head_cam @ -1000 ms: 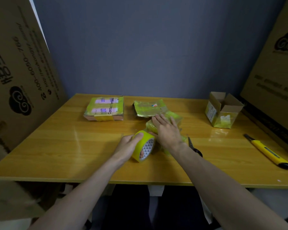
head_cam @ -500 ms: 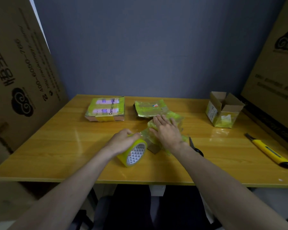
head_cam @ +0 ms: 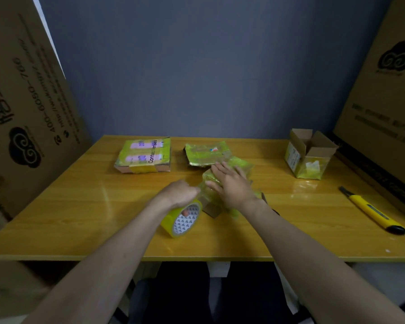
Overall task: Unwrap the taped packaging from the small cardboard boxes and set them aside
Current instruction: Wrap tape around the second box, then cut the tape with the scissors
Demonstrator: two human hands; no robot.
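My left hand point(head_cam: 181, 192) grips a yellow tape roll point(head_cam: 182, 218) from above, a fingertip showing inside its core. A strip of tape runs from the roll to a small taped box point(head_cam: 240, 166) in the middle of the table. My right hand point(head_cam: 232, 183) lies flat on that box with fingers straight, pressing it down. A flat taped box point(head_cam: 143, 155) lies at the back left. A flattened, taped package point(head_cam: 205, 152) lies just behind my right hand. An opened small cardboard box point(head_cam: 308, 156) stands at the back right.
A yellow utility knife point(head_cam: 372, 211) lies near the right edge of the wooden table point(head_cam: 80, 206). Scissors point(head_cam: 270, 206) are mostly hidden under my right forearm. Large cardboard sheets lean at the left point(head_cam: 26, 101) and right point(head_cam: 384, 101).
My left hand has pulled the tape roll left and toward me, away from the box, drawing out a strip of tape. My right hand stays pressed on the box.
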